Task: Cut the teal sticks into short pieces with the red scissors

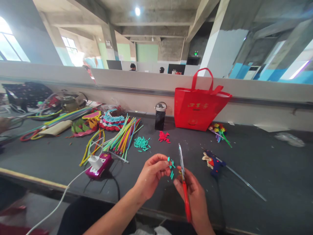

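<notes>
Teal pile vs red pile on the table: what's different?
Colour: the teal pile is blue-green, the red pile bright red.
Size: the teal pile covers more table than the red pile.
Place: the teal pile sits beside the bundle of coloured sticks; the red pile is nearer the red bag.
Shared: both are loose heaps of small pieces.

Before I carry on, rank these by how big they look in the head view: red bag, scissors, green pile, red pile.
1. Red bag
2. Scissors, long but thin, and helped by being nearer the camera
3. Green pile
4. Red pile
</notes>
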`<state>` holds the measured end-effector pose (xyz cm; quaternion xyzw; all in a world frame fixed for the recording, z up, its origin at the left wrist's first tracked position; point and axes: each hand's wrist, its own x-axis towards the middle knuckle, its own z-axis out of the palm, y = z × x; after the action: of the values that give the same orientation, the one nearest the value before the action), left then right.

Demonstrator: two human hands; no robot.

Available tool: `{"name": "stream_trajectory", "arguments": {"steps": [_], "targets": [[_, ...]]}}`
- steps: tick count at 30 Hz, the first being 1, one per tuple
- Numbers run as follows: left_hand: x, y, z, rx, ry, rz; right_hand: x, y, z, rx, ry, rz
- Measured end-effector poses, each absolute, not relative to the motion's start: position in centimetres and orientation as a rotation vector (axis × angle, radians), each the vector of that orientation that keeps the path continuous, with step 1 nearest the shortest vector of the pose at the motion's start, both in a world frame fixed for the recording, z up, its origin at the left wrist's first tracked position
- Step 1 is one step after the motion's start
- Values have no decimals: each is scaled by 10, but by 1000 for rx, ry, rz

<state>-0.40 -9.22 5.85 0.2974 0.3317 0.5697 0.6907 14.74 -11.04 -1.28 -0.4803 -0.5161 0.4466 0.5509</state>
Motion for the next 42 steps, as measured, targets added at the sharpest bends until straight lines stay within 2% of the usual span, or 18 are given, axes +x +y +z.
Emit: {"name": "stream_trajectory", "arguments": {"steps": [8,15,21,28,37,42], "targets": [[-5,-89,59,958,1106,1495,159,-121,-31,-1280,-1536,540],[-6,-90,54,1348,1401,1565,159,-122,-34,-1267,-1628,408],[-8,-92,53,1487,1444,1577,164,-119,-37,-1269,-1712,272],[-7,-95,58,1566,1452,1594,167,-118,-33,-1286,-1720,245],[-8,-95,61,1597,1429,1605,167,-118,-26,-1289,-1693,372],[-9,-95,67,1259,1200,1451,168,-118,-20,-1254,-1661,471]]}}
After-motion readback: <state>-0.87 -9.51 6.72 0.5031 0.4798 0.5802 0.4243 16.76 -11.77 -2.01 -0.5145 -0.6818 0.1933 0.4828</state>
